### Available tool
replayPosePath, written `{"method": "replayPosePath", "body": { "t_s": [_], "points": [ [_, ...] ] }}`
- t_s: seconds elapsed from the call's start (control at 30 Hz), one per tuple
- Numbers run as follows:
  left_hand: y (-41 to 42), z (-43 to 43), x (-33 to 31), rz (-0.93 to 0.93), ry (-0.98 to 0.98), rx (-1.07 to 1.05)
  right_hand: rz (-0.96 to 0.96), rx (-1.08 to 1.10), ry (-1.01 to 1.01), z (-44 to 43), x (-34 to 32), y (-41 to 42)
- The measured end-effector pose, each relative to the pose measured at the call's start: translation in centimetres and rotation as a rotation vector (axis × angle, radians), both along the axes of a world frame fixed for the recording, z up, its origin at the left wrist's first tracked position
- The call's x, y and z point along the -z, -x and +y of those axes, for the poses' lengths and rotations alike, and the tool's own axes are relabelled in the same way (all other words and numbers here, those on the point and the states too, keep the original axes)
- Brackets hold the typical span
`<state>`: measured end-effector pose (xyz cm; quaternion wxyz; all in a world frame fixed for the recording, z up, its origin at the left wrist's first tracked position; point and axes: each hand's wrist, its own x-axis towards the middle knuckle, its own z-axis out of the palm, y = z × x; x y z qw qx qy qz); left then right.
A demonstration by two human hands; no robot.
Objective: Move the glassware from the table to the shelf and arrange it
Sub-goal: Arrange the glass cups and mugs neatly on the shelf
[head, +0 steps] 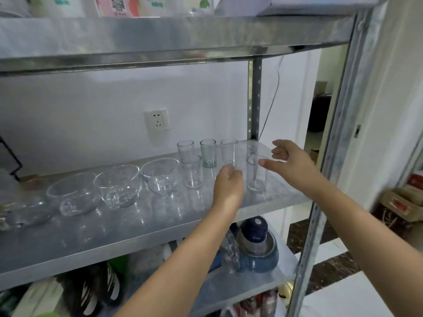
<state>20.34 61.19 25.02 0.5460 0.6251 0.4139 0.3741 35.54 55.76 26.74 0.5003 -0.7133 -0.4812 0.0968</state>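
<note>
On the metal shelf (119, 236) three clear glass bowls (117, 185) stand in a row at the middle. To their right are several tumblers in two rows, one of them a green-tinted tumbler (208, 153). My left hand (227, 187) has its fingers curled in front of the base of a clear back-row tumbler (229, 151); whether it grips that glass is hidden. My right hand (290, 164) hovers with fingers spread just right of the front right tumbler (257, 173), thumb near its rim, holding nothing.
More glassware (25, 213) lies blurred at the shelf's far left. A metal shelf board (160, 40) runs close overhead, and an upright post (325, 179) bounds the right side. The lower shelf holds a blue blender (256, 243) and bags. A wall socket (156, 120) is behind.
</note>
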Motion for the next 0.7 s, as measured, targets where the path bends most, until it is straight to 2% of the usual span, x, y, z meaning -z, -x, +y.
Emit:
{"method": "replayPosePath", "body": {
  "t_s": [0.27,0.5,0.7],
  "points": [
    [-1.7,-1.0,-0.2,-0.004,0.039,0.006,0.135,-0.046,0.104,1.5,4.3,-0.4],
    [-1.9,-1.2,-0.6,0.036,0.056,0.028,0.077,-0.061,0.071,2.5,5.0,-0.4],
    [-1.0,-0.4,-0.6,0.030,-0.017,0.034,0.022,-0.070,0.036,4.4,4.0,1.1]
  ]
}}
